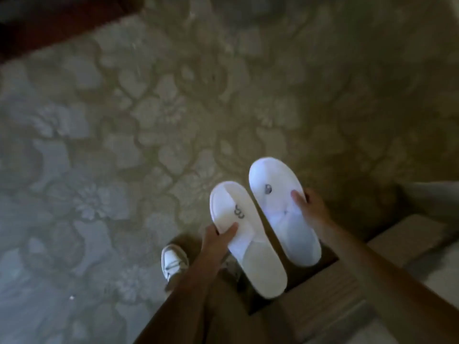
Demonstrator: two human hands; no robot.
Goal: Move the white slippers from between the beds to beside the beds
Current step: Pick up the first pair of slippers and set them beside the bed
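Two white slippers with small dark logos are held side by side in the air above the carpet, toes pointing away from me. My left hand (218,238) grips the left slipper (250,247) at its side, thumb on top. My right hand (310,207) holds the right slipper (278,207) by its right edge, fingers curled over the upper. The right slipper sits a little farther forward than the left one.
A beige floral carpet (149,135) covers the floor. My white sneaker (173,264) stands on it below the left hand. A bed edge with a tan base (407,247) lies at the lower right. A dark reddish strip (37,23) runs across the top left.
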